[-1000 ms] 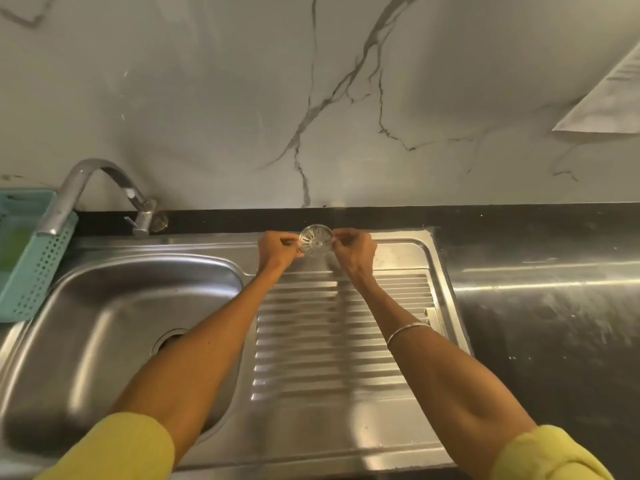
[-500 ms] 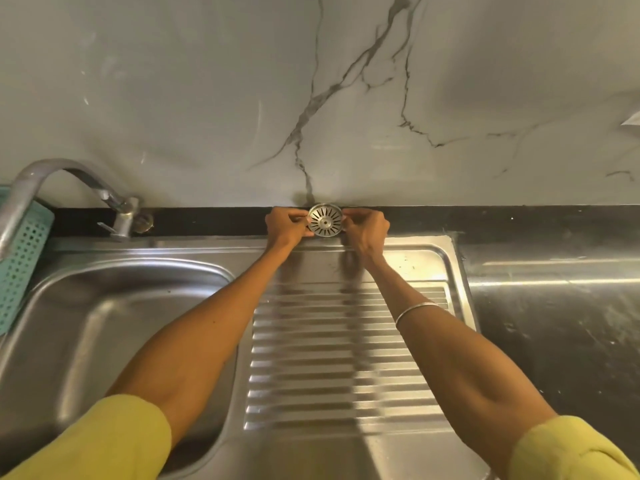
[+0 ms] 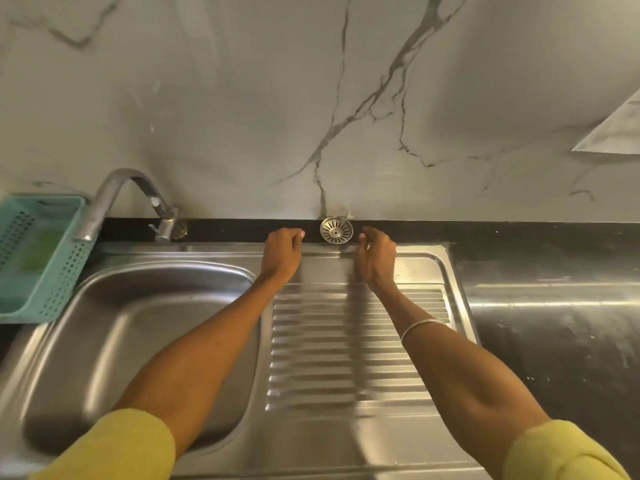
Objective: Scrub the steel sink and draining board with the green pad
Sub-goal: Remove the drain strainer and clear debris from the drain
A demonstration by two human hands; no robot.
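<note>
The steel sink basin [image 3: 104, 341] lies at the left, with the ribbed draining board [image 3: 346, 341] to its right. A round steel drain strainer [image 3: 336, 230] leans upright on the black ledge against the marble wall. My left hand [image 3: 282, 252] is just left of it, fingers loosely curled and holding nothing. To the strainer's right is my right hand [image 3: 377, 258], fingers relaxed, also apart from it. Something green [image 3: 41, 251], perhaps the pad, shows blurred inside the teal basket.
A teal perforated basket [image 3: 59, 282] sits at the sink's left edge. The curved steel tap [image 3: 114, 195] rises behind the basin. Dark worktop [image 3: 554, 323] extends to the right of the draining board. A pale sheet [image 3: 613, 133] hangs on the wall at upper right.
Both hands carried the strainer back to the ledge, stood it against the wall and let go. They now sit apart on either side of it.
</note>
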